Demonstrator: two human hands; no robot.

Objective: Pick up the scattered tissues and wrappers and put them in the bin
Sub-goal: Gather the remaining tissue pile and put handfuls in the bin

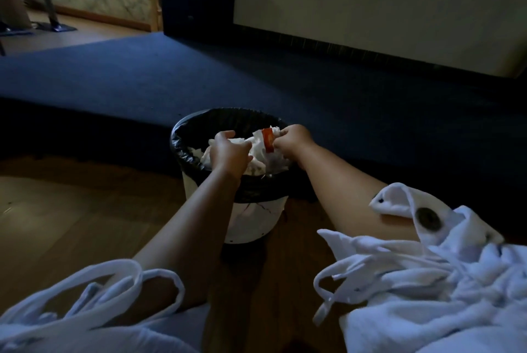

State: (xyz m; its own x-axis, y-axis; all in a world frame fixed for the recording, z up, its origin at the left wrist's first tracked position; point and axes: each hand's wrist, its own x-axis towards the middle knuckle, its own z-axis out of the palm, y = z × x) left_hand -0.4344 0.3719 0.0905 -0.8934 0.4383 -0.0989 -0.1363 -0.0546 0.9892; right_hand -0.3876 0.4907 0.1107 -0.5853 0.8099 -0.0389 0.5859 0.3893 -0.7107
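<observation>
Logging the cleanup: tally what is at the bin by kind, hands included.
Hands: 2, the left hand and the right hand
Bin: 1
Red wrapper: 1
Tissue heap: 1, single tissues too crumpled to count
Total: 5

Over the bin (251, 221), the right hand (293, 140) pinches a red wrapper (268, 138), the left hand (228, 151) curled above tissues (258, 150).
</observation>
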